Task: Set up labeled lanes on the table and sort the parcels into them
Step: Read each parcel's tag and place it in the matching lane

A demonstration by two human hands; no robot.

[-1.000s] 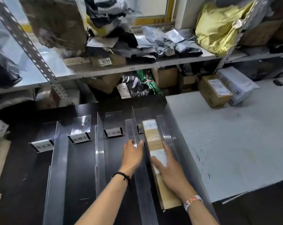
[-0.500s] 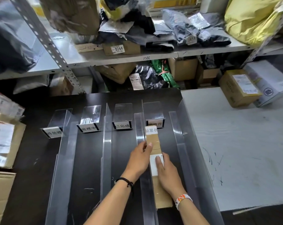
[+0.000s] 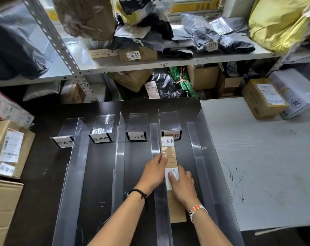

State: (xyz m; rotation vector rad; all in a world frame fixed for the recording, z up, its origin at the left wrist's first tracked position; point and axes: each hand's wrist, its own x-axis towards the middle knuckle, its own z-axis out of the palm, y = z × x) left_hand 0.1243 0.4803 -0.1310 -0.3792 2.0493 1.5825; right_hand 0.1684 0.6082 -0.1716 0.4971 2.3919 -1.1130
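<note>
Item under inspection: one long, narrow cardboard parcel (image 3: 169, 153). It lies lengthwise in the rightmost lane on the dark surface (image 3: 44, 157), between two clear plastic dividers (image 3: 119, 157), with its far end just short of the lane's sign (image 3: 172, 135).

Appearance: plain brown corrugated board with square edges. Glossy brown tape runs across the top. A white slip with printed characters covers the far end, and a white shipping label (image 3: 174, 172) sits near the middle.

Left hand (image 3: 155, 172): it reaches over the divider with fingers fairly straight, and the thumb and fingertips touch the parcel's left edge. The grip is not closed round anything. A black cord sits on the wrist.

Right hand (image 3: 183, 186): it lies flat on top of the parcel with the forefinger on the shipping label. This grip is likewise open and pressing. A beaded band (image 3: 197, 210) sits on the wrist.

Lanes: there are four, each headed by a bent clear plastic holder carrying a white card with black print. The dividers are smooth, transparent and reflective, and stand upright.

Surroundings:
- A pale, scuffed surface (image 3: 257, 157) adjoins on the right. It bears a brown carton (image 3: 262, 98) and a white box (image 3: 296, 91) touching each other.
- Labelled cartons (image 3: 10, 148) are stacked at the left.
- A metal shelf (image 3: 150, 63) behind holds crumpled grey, black and yellow plastic mailers.
</note>
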